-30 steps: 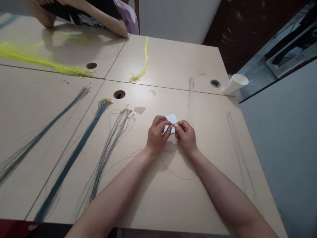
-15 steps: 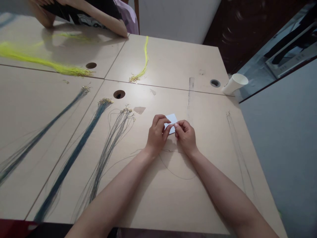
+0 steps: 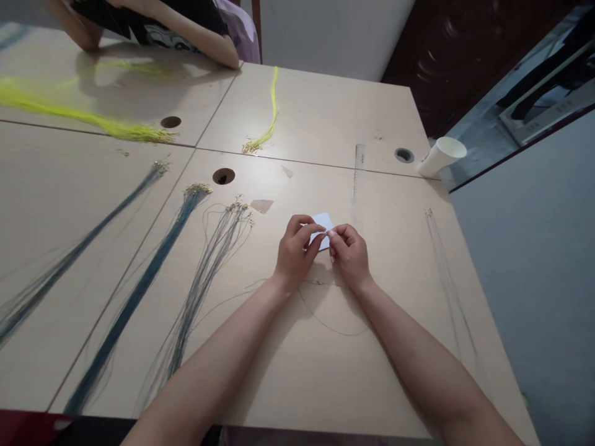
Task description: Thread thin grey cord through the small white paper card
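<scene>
Barely anything has shifted: left hand [image 3: 295, 249] and right hand [image 3: 348, 253] still pinch a thin cord's [image 3: 325, 322] end together above the white card [image 3: 322, 222], fingertips closed for fine work.

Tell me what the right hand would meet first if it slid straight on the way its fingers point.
The right hand points up-left at the left hand; their fingertips already nearly touch over the small white card, so it meets them first.

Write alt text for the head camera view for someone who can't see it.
Two bare hands, left hand and right hand, meet fingertip to fingertip over a small white card on a pale wooden table, with a thin cord looping beneath. Bundles of dark cords and yellow cords lie nearby.
</scene>
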Motion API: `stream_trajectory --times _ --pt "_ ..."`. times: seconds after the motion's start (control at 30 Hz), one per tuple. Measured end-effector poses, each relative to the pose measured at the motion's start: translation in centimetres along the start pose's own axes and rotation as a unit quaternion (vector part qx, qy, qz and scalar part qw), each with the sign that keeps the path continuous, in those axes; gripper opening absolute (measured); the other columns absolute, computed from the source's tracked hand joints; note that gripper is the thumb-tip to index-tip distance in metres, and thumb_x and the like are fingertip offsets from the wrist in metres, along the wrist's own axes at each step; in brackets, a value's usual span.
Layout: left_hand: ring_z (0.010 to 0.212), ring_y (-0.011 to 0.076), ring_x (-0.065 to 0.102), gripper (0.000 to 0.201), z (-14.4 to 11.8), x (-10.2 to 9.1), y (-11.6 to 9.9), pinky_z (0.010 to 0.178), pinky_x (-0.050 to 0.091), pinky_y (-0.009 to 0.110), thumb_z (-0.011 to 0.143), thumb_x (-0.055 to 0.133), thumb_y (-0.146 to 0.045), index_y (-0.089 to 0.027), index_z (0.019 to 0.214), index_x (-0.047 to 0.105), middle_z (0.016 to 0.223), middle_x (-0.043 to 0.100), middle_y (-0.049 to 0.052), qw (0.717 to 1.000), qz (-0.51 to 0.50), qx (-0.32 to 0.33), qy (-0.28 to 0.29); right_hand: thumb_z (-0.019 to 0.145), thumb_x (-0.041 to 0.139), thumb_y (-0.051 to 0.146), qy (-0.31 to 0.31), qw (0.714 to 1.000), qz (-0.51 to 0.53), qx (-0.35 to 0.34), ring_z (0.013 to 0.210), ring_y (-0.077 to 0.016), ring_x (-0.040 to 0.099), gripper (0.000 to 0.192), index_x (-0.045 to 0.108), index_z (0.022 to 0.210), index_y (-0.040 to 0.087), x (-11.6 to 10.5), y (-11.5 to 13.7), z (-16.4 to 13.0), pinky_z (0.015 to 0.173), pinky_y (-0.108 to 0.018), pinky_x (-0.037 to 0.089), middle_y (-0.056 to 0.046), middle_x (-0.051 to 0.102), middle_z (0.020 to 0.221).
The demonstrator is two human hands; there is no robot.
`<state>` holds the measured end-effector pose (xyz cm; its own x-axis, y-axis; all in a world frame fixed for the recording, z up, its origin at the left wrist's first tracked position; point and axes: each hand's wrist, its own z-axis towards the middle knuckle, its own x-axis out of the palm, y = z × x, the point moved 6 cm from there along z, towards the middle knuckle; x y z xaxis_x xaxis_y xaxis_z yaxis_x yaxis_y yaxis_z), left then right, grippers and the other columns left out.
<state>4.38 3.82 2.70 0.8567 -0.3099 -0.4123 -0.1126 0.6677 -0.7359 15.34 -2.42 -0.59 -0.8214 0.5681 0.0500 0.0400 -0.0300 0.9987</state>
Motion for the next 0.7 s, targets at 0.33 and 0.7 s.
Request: stream_trajectory --times 0.33,0.7 --pt "0.055 0.0025 0.039 0.014 -0.05 -0.06 -0.54 0.048 0.038 0.017 0.082 0.052 -0.012 -0.019 0.089 0.061 0.091 0.048 0.003 0.998 0.016 0.065 -0.008 0.081 0.053 0.029 -0.003 1.0 0.003 -0.001 0.036 -0.0066 0.039 0.014 0.05 0.071 0.02 -0.04 -0.11 0.15 0.039 -0.02 0.031 0.009 0.044 0.045" --pt "0.059 0.0038 0.042 0.023 -0.08 -0.67 -0.71 0.051 0.04 0.018 0.081 0.049 -0.008 -0.021 0.094 0.063 0.093 0.049 0.004 0.997 0.003 0.063 -0.043 0.081 0.054 0.03 -0.01 1.0 0.019 0.005 0.038 -0.0063 0.039 0.014 0.051 0.072 0.019 -0.18 -0.07 0.14 0.04 -0.02 0.032 0.009 0.044 0.046"
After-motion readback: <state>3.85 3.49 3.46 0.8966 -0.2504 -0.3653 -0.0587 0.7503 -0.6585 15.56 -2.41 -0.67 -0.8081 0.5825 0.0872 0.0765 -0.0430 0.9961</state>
